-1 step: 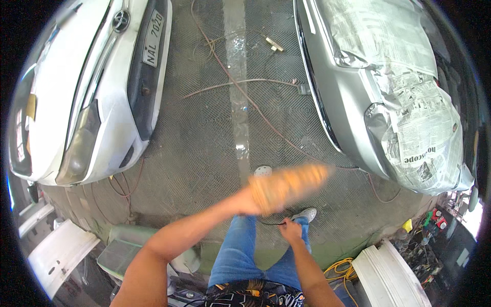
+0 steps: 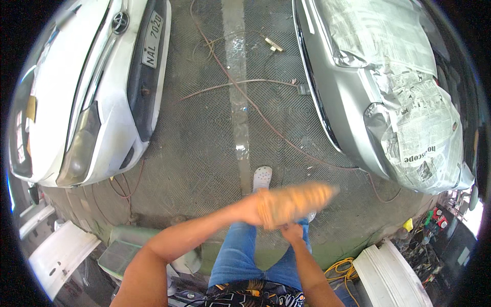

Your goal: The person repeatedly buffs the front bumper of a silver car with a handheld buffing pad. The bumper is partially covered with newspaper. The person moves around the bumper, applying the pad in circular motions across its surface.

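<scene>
My left hand (image 2: 294, 204) reaches across in front of my legs, covered by what looks like an orange-tan work glove. Motion smears its fingers, so their pose is unclear. Below and partly behind it, beside my right knee, my right hand (image 2: 292, 233) is closed. A thin dark cord shows at its grip in the earlier frame; the left hand mostly hides it now. My jeans (image 2: 232, 256) and a pale clog (image 2: 262, 178) appear beneath the hands.
A white car front (image 2: 115, 123) stands on the left. On the right is a silver car (image 2: 340, 102) masked with newspaper (image 2: 424, 123). A reddish hose (image 2: 266, 123) crosses the patterned floor. White panels (image 2: 64, 253) and a coiled yellow cord (image 2: 343, 271) lie behind me.
My left hand has moved slightly nearer my body and to the right. It uncovers more of the left clog and hides much of the right one and the cord.
</scene>
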Available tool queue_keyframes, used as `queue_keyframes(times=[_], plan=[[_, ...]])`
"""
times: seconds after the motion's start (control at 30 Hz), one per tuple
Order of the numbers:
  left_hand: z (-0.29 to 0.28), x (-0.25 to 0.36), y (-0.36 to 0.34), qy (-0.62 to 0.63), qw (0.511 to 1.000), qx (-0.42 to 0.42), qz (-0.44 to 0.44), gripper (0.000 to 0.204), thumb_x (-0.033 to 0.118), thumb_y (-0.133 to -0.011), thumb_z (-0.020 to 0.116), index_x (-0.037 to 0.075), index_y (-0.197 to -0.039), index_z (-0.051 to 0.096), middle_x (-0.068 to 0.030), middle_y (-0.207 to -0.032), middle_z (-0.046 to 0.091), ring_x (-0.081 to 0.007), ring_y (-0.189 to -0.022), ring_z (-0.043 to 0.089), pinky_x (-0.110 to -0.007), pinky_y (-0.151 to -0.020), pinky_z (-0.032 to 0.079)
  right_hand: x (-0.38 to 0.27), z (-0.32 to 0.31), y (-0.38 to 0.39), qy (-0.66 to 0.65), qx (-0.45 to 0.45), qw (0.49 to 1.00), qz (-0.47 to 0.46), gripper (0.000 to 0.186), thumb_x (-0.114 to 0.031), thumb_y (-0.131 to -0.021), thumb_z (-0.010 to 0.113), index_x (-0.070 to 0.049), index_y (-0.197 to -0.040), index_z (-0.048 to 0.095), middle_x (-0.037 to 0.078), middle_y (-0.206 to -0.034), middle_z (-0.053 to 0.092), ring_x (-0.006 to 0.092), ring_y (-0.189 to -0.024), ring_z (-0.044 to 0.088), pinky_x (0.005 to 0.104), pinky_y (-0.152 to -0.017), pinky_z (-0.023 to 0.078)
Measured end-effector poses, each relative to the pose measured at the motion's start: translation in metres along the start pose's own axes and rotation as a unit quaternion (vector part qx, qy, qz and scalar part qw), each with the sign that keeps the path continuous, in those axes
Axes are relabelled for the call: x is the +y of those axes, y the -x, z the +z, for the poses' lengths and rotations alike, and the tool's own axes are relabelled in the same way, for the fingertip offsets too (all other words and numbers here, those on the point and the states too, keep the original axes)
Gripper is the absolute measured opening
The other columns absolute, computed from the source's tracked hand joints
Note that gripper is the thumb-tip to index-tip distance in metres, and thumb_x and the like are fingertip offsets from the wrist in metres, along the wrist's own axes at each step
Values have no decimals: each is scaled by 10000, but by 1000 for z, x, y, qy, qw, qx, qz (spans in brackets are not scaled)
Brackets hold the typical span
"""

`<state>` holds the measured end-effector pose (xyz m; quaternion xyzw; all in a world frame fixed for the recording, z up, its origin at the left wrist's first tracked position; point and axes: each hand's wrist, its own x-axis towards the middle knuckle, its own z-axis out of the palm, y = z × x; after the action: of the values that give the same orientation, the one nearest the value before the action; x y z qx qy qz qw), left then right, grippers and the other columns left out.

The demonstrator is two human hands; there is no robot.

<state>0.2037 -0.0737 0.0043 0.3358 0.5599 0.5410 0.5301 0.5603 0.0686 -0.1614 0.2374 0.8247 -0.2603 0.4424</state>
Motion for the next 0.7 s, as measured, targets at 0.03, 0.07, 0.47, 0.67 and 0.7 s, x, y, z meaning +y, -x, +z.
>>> queue_keyframes(times=[0.03, 0.07, 0.47, 0.67, 0.7], plan=[[19, 4, 3, -49, 994, -79, 55, 476, 221, -723, 803, 28, -1128, 646, -152, -1013, 713, -317, -899, 685, -390, -817, 544, 2, 14, -3, 42, 174, 977, -118, 534, -470, -943, 549, -137, -1361, 544, 143, -1400, 559, 314, -1325, 496, 488, -1127, 339], [21, 5, 2, -8, 996, -78, 37, 485, 228, -721, 803, 31, -1136, 646, -156, -1034, 710, -319, -921, 680, -397, -828, 541, 17, 16, -5, -113, 82, 978, -154, 702, -597, -960, 443, -179, -1517, 354, 74, -1596, 311, 272, -1478, 254, 466, -1182, 302], [-120, 52, -64, 265, 865, 425, 29, 91, 90, -817, 682, 49, -844, 605, -31, -727, 566, -138, -594, 540, -267, -540, 425, -52, -34, -17, -172, 160, 970, -68, 324, -421, -921, 640, -114, -1024, 652, 145, -781, 711, 397, -720, 682, 509, -682, 527], [-7, 47, -41, 44, 984, 153, 75, 299, 251, -787, 752, 55, -993, 658, -68, -917, 685, -232, -848, 659, -375, -738, 529, -42, -16, -18, -83, 65, 991, -78, 337, -414, -917, 652, -101, -1040, 653, 141, -801, 717, 397, -754, 688, 495, -704, 541], [9, 47, -42, 56, 976, 115, 176, 407, 275, -730, 800, 43, -1033, 657, -82, -936, 705, -250, -861, 676, -378, -738, 538, -35, -14, -14, -96, 59, 990, -83, 339, -415, -916, 652, -101, -1043, 653, 140, -806, 719, 396, -760, 689, 493, -707, 541]])
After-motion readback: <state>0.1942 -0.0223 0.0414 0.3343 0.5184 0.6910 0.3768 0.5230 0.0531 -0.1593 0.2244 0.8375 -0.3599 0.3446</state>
